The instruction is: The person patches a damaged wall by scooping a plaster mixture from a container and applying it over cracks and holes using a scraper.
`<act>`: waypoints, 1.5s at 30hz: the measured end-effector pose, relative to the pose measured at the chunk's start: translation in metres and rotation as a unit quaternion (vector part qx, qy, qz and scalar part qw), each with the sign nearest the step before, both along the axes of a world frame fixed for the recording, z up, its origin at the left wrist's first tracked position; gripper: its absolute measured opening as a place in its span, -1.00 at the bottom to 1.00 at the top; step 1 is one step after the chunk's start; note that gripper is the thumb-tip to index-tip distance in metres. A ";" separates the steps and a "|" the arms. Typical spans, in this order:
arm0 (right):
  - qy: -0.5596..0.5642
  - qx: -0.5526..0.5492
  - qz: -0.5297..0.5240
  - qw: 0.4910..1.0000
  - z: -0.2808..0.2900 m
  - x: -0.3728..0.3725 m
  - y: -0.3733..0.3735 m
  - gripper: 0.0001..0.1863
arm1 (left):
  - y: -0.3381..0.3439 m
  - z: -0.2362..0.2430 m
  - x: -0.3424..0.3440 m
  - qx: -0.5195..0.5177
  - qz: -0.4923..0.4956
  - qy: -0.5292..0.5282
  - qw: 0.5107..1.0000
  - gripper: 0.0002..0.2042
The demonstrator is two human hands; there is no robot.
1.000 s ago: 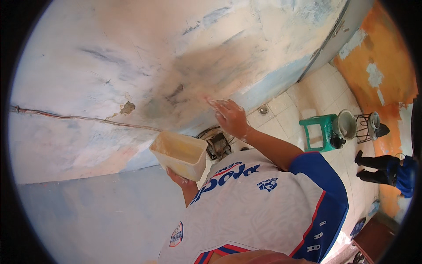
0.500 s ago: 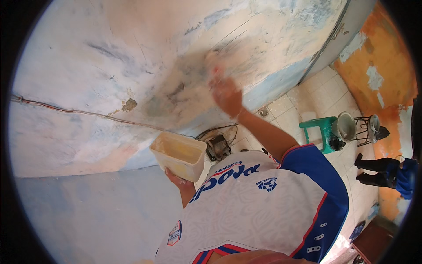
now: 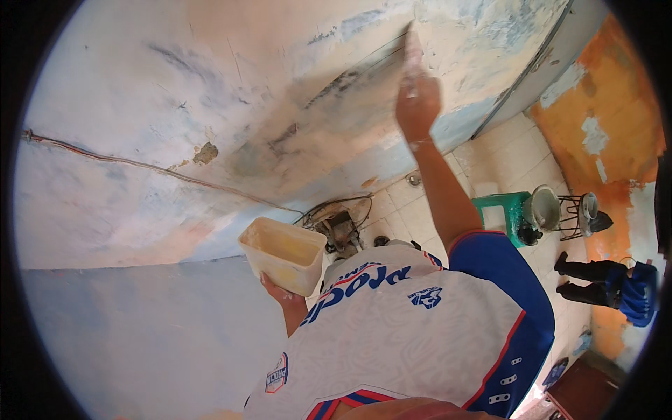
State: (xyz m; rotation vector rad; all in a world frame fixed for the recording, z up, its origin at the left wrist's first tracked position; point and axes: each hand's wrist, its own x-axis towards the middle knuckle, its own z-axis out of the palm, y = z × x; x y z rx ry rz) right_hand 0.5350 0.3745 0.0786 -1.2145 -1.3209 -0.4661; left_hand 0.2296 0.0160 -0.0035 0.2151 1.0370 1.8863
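Observation:
A cream rectangular plastic tub (image 3: pixel 292 269) with yellowish residue inside rests in my left hand (image 3: pixel 280 294), whose fingers grip it from below and the side. My right hand (image 3: pixel 418 105) is raised against the patchy, peeling wall (image 3: pixel 266 84), its fingers closed. A slim pale and pinkish shape reaches from it toward a dark crack in the plaster; motion blur hides what it is. Dark scuffs and long scratches mark the wall around that hand.
A cable (image 3: pixel 133 162) runs along the wall past a chipped hole (image 3: pixel 206 153). On the tiled floor stand a green stool (image 3: pixel 493 213), a grey bucket (image 3: pixel 543 208) and a black metal stand (image 3: pixel 570 213). Another person (image 3: pixel 602 283) in blue stands by the orange wall (image 3: pixel 609 126).
My right hand has moved up and to the right along the wall, its arm stretching farther. My left hand and the tub have barely shifted.

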 end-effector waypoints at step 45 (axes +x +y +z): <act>-0.084 -0.057 0.059 0.993 -0.029 -0.101 -0.016 -0.43 | 0.030 0.001 -0.029 0.028 -0.052 -0.052 0.997 -0.37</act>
